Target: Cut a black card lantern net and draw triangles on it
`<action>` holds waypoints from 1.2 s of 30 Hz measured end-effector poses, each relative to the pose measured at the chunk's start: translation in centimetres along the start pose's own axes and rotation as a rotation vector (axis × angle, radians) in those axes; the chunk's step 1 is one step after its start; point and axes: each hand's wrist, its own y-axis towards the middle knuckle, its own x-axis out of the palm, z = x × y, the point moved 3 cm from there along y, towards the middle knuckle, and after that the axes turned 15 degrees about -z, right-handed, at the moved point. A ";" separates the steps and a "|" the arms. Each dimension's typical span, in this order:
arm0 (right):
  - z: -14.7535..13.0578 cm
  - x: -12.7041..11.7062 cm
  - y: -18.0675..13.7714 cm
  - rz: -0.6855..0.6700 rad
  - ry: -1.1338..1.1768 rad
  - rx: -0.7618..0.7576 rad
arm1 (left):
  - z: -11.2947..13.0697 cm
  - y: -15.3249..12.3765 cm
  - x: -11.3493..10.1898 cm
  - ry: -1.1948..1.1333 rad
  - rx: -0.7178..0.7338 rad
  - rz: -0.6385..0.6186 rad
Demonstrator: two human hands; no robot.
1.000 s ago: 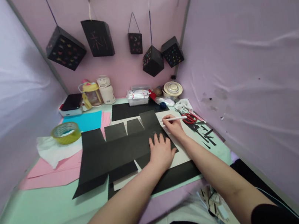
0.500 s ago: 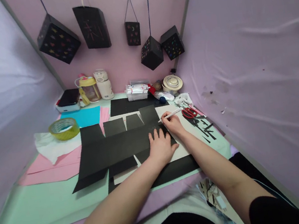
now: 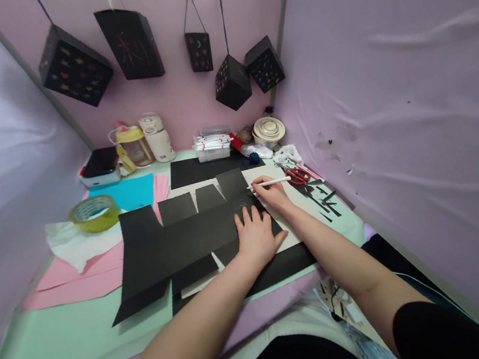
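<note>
A large black paper sheet (image 3: 194, 234) with cut flaps along its far and near edges lies across the table. My left hand (image 3: 255, 234) rests on its right part, fingers spread flat. Faint marks show on the paper just beyond those fingertips. In my right hand (image 3: 271, 193) is a slim white pen (image 3: 276, 181), its tip at the paper's right end near a far flap. Under the black sheet lies a white board (image 3: 294, 228), showing at the right and through the gaps.
Red-handled scissors (image 3: 297, 176) and black paper scraps (image 3: 327, 201) lie to the right. Yellow-green tape (image 3: 95, 213) and pink sheets (image 3: 79, 281) are at left. A box of white pens (image 3: 213, 146) stands behind. Black paper lanterns (image 3: 231, 83) hang above the far edge.
The camera view has shifted slightly, so the scene sits further left. The pen now lies at a flatter angle in my right hand. My left hand stays flat on the paper.
</note>
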 end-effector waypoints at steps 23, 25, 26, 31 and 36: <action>0.1 0.5 -0.4 -0.025 -0.122 0.000 | 0.0 0.0 0.1 -0.014 0.020 0.004; 0.1 0.5 -0.4 -0.039 -0.124 -0.006 | 0.0 0.0 0.1 -0.013 0.023 0.012; 0.1 0.5 -0.5 -0.045 -0.124 -0.008 | 0.0 0.0 0.1 -0.012 0.023 0.014; 0.0 0.5 -0.5 -0.074 -0.122 -0.010 | 0.0 0.0 0.2 -0.005 0.017 0.013; -0.1 0.5 -0.6 -0.093 -0.130 -0.006 | 0.1 0.0 0.2 0.001 0.019 0.016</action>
